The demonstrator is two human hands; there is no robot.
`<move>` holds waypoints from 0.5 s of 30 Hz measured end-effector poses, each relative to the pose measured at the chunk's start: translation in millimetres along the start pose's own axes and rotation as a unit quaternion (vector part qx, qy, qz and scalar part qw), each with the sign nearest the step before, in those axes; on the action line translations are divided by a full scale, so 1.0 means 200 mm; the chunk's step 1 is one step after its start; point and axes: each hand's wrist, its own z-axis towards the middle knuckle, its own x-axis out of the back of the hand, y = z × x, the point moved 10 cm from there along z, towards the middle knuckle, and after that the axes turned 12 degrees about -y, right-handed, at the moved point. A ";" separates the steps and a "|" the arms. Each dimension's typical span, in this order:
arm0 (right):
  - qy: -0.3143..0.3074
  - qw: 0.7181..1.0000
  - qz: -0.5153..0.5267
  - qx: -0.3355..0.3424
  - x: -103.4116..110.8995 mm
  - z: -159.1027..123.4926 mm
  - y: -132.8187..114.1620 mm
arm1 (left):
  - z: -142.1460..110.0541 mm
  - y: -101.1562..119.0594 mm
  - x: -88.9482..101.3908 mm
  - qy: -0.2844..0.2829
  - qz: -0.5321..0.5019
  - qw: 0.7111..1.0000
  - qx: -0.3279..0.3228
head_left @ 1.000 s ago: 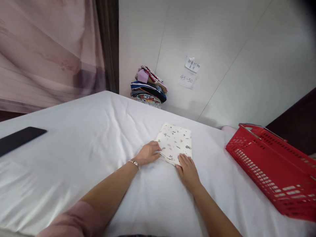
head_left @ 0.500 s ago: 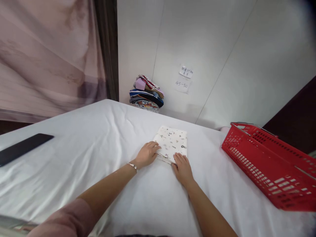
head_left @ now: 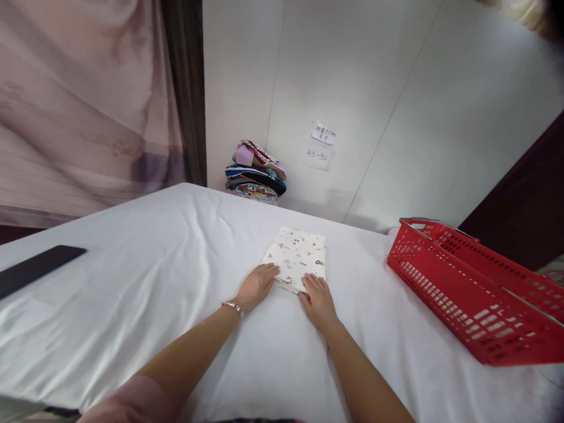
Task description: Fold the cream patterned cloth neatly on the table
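A white folded cloth (head_left: 296,252) with small scattered prints lies flat in the middle of the white-covered table. Its layered front edge faces me. At its near left corner rests my left hand (head_left: 258,285), fingers stretched out along the edge, with a silver bracelet on the wrist. My right hand (head_left: 319,299) lies on the near right corner; its fingers are spread flat on top and the thumb is by the front edge. Both hands touch the cloth, and neither lifts it.
A red plastic basket (head_left: 445,299) with metal handles stands on the right. At the far side is a stack of folded clothes (head_left: 256,173) by the wall. A black flat object (head_left: 39,267) lies at the left on the white sheet (head_left: 145,252).
The view has shifted slightly. My left hand has slid back a little toward the cloth's near left corner. My right hand stays at the near right corner.
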 end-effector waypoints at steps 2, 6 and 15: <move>-0.002 1.000 0.005 0.002 0.00 0.00 0.00 | -0.01 0.00 0.04 0.028 -0.004 1.000 0.000; -0.001 1.000 0.011 0.002 -0.01 0.00 0.01 | -0.03 0.01 0.10 0.063 0.008 0.998 0.006; 0.001 1.000 0.012 -0.001 -0.01 0.00 0.03 | -0.02 -0.01 0.10 0.029 -0.016 0.999 0.038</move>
